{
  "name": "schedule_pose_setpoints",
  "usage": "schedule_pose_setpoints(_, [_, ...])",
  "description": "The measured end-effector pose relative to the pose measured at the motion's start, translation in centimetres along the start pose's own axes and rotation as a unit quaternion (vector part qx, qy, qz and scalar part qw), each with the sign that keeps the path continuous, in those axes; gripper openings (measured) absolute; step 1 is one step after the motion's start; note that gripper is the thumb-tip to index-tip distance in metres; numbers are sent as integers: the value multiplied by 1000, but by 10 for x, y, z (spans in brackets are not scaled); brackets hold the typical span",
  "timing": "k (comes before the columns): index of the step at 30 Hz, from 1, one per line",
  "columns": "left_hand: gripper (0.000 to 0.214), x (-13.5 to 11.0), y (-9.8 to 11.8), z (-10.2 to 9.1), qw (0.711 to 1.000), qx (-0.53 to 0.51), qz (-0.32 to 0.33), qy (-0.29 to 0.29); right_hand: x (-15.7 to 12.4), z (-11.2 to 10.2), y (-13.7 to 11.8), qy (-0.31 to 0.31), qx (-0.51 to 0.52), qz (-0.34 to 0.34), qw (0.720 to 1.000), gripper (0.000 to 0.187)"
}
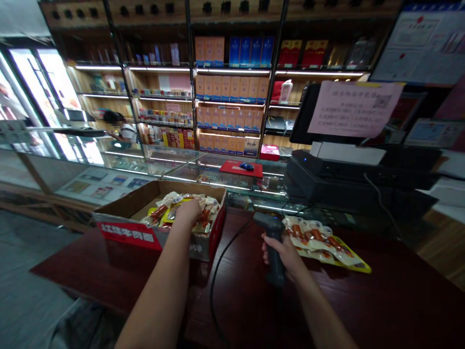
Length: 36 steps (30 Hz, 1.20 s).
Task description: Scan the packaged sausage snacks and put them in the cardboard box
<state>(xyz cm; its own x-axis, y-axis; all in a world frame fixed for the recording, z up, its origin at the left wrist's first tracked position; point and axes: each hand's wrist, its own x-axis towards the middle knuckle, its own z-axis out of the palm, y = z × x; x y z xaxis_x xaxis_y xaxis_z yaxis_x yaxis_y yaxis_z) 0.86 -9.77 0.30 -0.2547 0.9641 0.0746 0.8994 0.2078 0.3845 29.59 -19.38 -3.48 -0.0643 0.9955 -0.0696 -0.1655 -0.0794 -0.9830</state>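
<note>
My right hand [283, 253] is wrapped round the grip of a dark handheld barcode scanner [271, 223], held over the table with its head pointing away from me. Beside it on the right, a clear and yellow pack of sausages [319, 237] lies flat. My left hand [189, 212] reaches into an open cardboard box [127, 236] and rests on similar sausage packs [160, 211] piled at its right side. The left fingertips are hidden by the hand and the packs, so I cannot see whether they grip one.
The scanner's black cable [214, 276] loops over the dark red table [240, 291]. Beyond stands a glass counter [170, 165] with a mouse [247, 166] on a red mat. A monitor [305, 114] and black till equipment [308, 179] stand right. Another person [127, 133] is at back left.
</note>
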Motion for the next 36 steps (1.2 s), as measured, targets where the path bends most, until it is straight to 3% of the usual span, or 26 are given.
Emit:
schedule_pose_setpoints(4, [30,4,-1,5,997,69,-2,-40,3,-6,17,13,16,15,1000,33])
schedule_pose_setpoints(10, [18,-1,6,-1,998,36,43,-37,3,-10,20,27,33,16,999,36])
schedule_pose_setpoints(16, [27,-6,6,-2,997,12,45,-61,2,-10,19,29,30,3,999,36])
schedule_pose_setpoints(22, [43,-7,6,-1,1000,-18,10,-15,1,-9,20,31,22,-1,999,34])
schedule_pose_setpoints(27, [43,-4,3,0,992,-118,24,26,1,-10,20,27,29,-5,999,35])
schedule_pose_setpoints(29, [43,-6,5,-4,972,-218,37,77,0,-10,19,23,40,-12,999,36])
schedule_pose_setpoints(32, [48,-17,19,-12,900,-398,65,166,-2,-10,15,10,53,-19,998,37])
schedule_pose_setpoints(34, [51,-31,36,-12,845,-502,94,157,-3,-11,14,5,56,-26,998,37])
schedule_pose_setpoints(36, [53,-46,57,-2,798,-584,113,91,-3,-12,13,6,58,-32,998,36])
